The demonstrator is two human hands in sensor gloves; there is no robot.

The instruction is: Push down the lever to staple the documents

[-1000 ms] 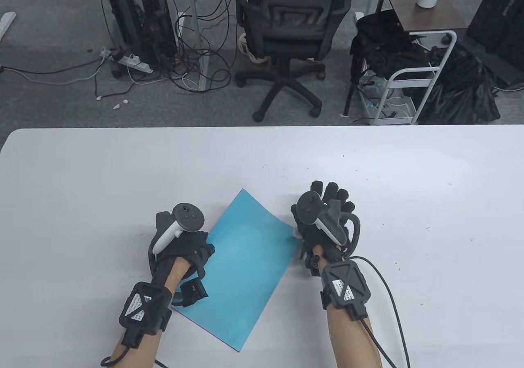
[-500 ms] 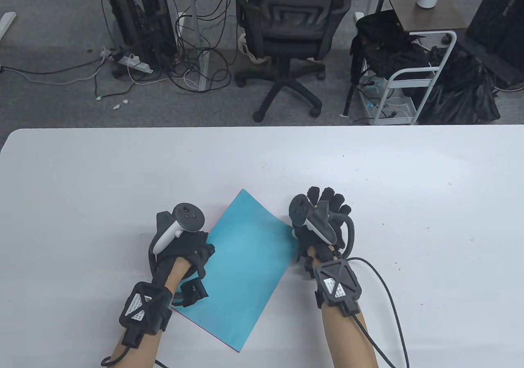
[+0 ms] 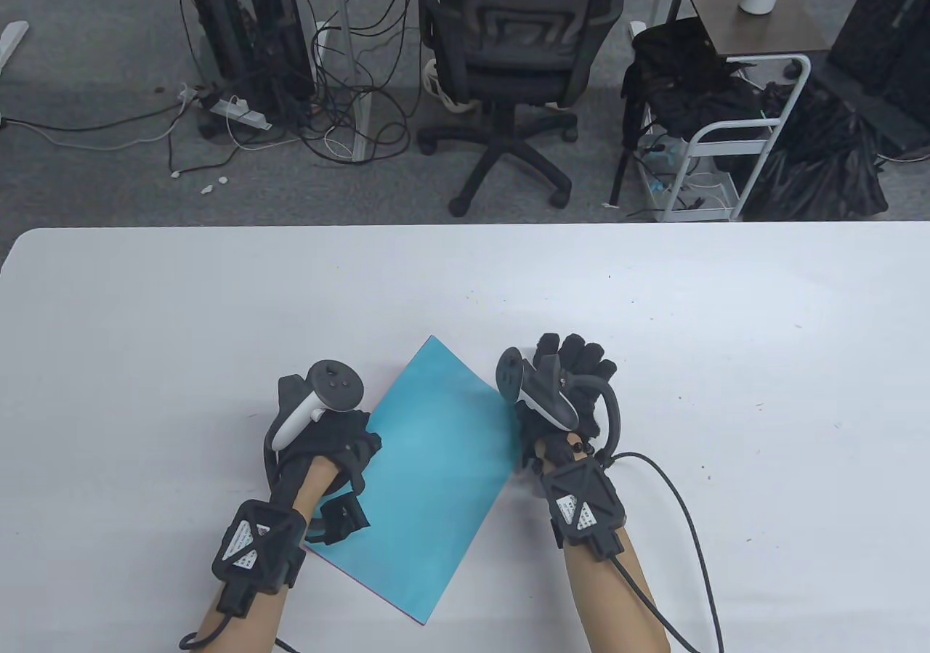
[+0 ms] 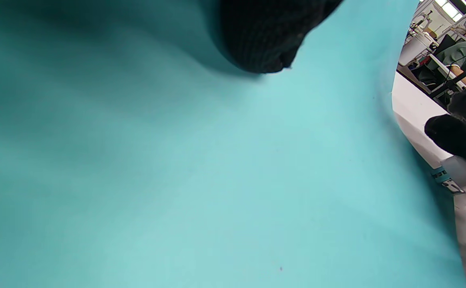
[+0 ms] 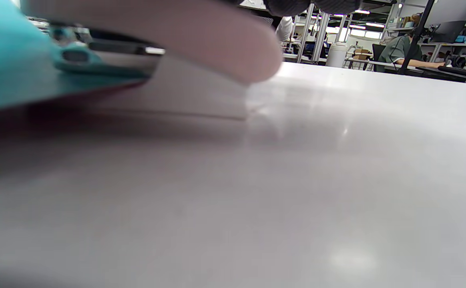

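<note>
One blue paper stack point(image 3: 429, 464), one stapler point(image 5: 201, 44), two gloved hands, left hand point(image 3: 327, 442), right hand point(image 3: 567, 399), one surface point(image 3: 726, 319)

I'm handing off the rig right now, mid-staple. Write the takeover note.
Left hand: rests flat on the blue sheet, pinning its left edge to the table.
Right hand: on top of the white stapler at the sheet's right edge.
Sheet edge sits in the stapler's mouth.
Done: paper placed, hand on lever.
Left: whether a staple has gone in cannot be seen; finish the press, then check.
</note>
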